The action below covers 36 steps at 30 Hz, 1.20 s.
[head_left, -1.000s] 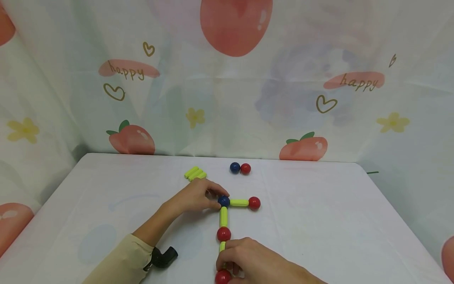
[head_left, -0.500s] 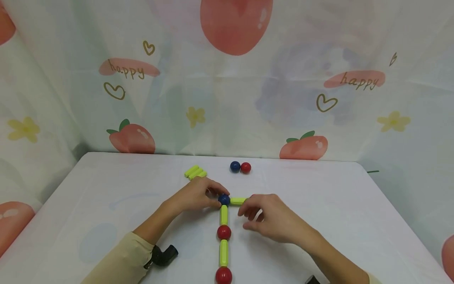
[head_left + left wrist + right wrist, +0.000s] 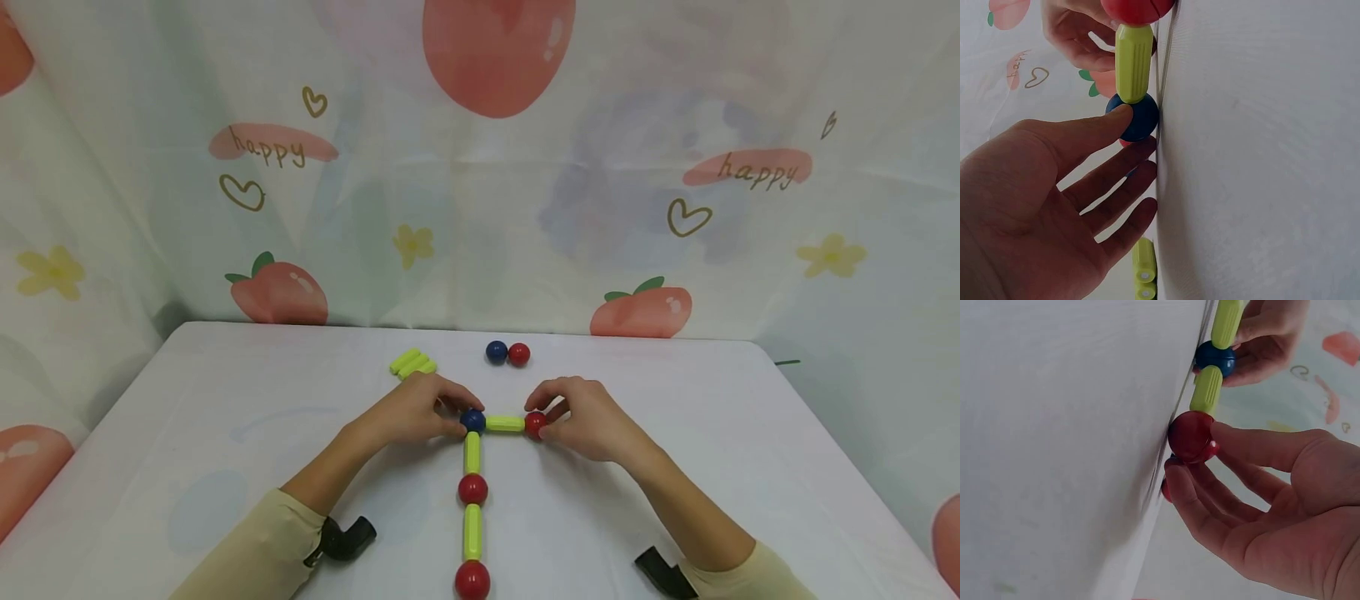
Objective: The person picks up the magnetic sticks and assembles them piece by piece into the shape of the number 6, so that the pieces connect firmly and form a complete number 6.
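On the white table lies an L-shaped chain of balls and yellow-green rods. At its corner is a blue ball [image 3: 472, 421], pinched between the thumb and fingers of my left hand [image 3: 420, 408]. A short yellow-green rod [image 3: 505, 424] runs right from it to a red ball [image 3: 535, 425], which my right hand [image 3: 588, 417] pinches. Toward me, another rod [image 3: 472, 454] leads to a middle red ball [image 3: 472, 489], then a further rod [image 3: 472, 532] and an end red ball [image 3: 472, 579]. In the right wrist view, my thumb and fingertips sit around the red ball [image 3: 1191, 436].
Behind my left hand lie several loose yellow-green rods [image 3: 412, 363]. A loose blue ball [image 3: 497, 352] and red ball [image 3: 519, 354] sit side by side near the table's back edge. A patterned cloth [image 3: 480, 208] hangs behind the table [image 3: 712, 433].
My right hand has left the near end of the chain, moved up and to the right, and now pinches the red ball at the right end. My left hand stays on the blue ball.
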Available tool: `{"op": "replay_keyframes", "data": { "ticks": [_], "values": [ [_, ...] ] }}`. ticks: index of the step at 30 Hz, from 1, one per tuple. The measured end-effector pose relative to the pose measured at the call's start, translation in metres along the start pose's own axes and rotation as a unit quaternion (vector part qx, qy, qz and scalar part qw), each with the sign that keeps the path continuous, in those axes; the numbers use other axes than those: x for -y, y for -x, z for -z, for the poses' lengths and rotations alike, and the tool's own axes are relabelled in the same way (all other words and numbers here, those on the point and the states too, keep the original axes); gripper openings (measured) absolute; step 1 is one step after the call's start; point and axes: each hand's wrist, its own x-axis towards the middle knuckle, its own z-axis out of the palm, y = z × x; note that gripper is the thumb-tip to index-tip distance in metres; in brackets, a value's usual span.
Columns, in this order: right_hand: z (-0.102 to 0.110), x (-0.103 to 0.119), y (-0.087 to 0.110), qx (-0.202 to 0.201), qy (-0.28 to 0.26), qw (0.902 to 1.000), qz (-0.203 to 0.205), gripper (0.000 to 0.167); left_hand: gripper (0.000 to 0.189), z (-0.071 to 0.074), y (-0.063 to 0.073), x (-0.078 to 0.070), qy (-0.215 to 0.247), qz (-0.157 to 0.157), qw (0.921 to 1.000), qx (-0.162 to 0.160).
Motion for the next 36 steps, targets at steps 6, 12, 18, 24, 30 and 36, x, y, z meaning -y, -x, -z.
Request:
{"op": "replay_keyframes", "data": {
  "ticks": [6,12,18,24,30,36],
  "values": [
    [-0.001,-0.002,-0.006,0.003,0.004,0.9999,-0.013,0.025,0.031,0.001,0.0,0.001,-0.001,-0.005,1.0,-0.005],
    [-0.001,-0.002,-0.014,0.0,0.001,0.9999,-0.015,0.024,0.032,0.003,-0.002,0.001,-0.008,-0.009,0.9998,-0.012],
    [0.0,-0.003,-0.021,0.002,0.003,0.9999,-0.017,0.024,0.032,0.005,-0.006,0.002,-0.013,-0.005,0.9998,-0.017],
    [0.003,-0.003,-0.024,0.003,0.006,0.9998,-0.017,0.022,0.032,0.005,-0.01,0.003,-0.011,0.0,0.9998,-0.016],
    [0.004,-0.003,-0.025,0.005,0.006,0.9998,-0.018,0.022,0.033,0.004,-0.012,0.005,-0.014,0.001,0.9998,-0.016],
    [0.004,-0.003,-0.027,0.004,0.006,0.9998,-0.02,0.023,0.042,0.006,-0.01,0.003,-0.029,0.01,0.9994,-0.015]
  ]
}}
